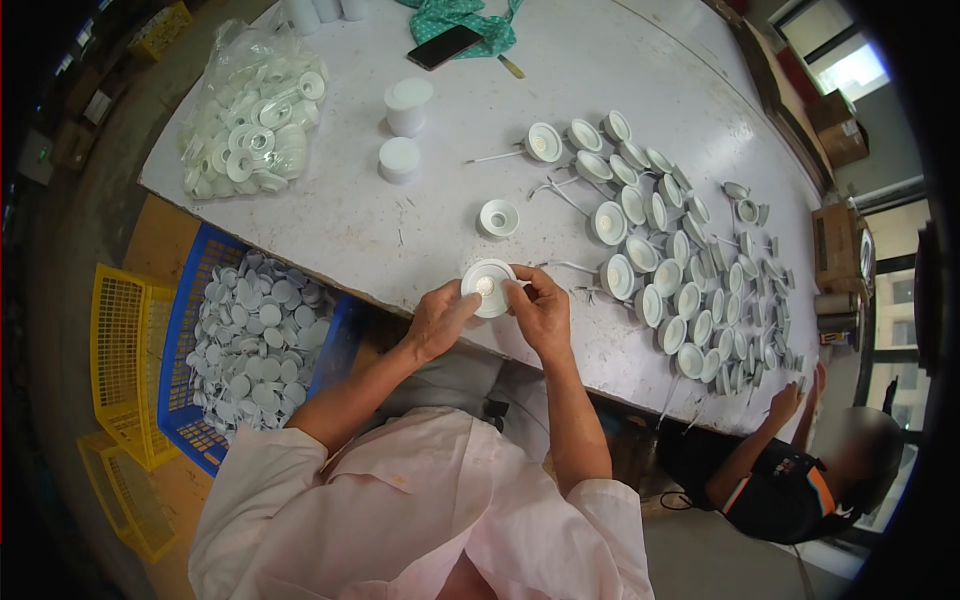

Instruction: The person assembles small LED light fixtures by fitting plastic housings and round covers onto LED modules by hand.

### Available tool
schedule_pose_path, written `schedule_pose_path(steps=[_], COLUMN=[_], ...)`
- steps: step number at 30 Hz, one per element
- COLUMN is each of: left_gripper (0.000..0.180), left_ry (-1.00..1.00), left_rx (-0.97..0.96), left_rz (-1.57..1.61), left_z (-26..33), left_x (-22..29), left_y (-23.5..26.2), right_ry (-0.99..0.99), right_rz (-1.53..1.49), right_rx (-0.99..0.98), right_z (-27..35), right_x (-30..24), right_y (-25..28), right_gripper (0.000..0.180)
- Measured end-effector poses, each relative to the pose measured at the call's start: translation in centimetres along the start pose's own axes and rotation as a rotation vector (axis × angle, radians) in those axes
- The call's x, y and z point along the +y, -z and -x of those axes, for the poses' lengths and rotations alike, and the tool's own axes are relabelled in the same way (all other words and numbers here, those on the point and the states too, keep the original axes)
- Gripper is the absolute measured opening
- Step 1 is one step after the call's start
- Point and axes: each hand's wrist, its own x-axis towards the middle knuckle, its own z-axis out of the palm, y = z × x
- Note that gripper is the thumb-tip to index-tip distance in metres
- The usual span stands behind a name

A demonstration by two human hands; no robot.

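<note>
Near the table's front edge I hold a white round downlight (pixel 489 272) between both hands, its open face turned up and a small pale disc at its centre. My left hand (pixel 438 322) grips its left rim, with the thumb over the face. My right hand (pixel 543 313) pinches the right side of the rim, thumb on the face and fingers behind. Just beyond lies a white ring-shaped lamp part (pixel 498 219). Two stacks of white round discs (pixel 399 160) (pixel 407 108) stand farther back.
Several downlights (pixel 618 275) with trailing wires cover the table's right side. A clear bag (pixel 250 125) of white rings sits at the far left. Below the edge stands a blue basket (pixel 180 345) of white discs, beside yellow crates (pixel 125 370). A phone (pixel 445 46) lies back; a person (pixel 780 480) works right.
</note>
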Motion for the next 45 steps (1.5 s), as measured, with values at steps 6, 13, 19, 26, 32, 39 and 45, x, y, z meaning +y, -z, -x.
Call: schedule_pose_path(steps=[6,13,19,26,32,39,45], left_gripper=[0.031,0.035,0.033,0.025,0.039,0.04,0.035], left_ry=[-0.008,0.075,0.112,0.137,0.068,0.081,0.102], left_rx=[-0.016,0.002,0.023,0.012,-0.182,-0.253,-0.304], left_rz=[-0.049,-0.107,-0.093,0.002,0.165,0.023,-0.044], left_z=[0.3,-0.6,-1.2,-2.0,-1.7,-3.5,-6.8], left_x=[0.9,1.1,1.4,1.2,1.3,1.3,1.9], left_y=[-0.5,-0.8,-1.6,-2.2,-1.5,-1.2,-3.8], right_ry=[-0.033,0.158,0.142,0.175,0.063,0.399,0.621], right_rz=[0.027,0.164,0.218,0.185,0.139,0.4,0.794], right_rx=[0.081,0.158,0.212,0.254,0.296,0.1,-0.091], right_z=[0.1,0.5,0.7,0.8,0.9,0.0,-3.0], right_x=[0.6,1.7,1.8,2.4,2.3,-0.4,-2.5], right_y=[-0.2,-0.2,0.1,0.6,1.5,4.6,7.1], right_gripper=[0.018,0.019,0.019,0.019,0.021,0.057,0.074])
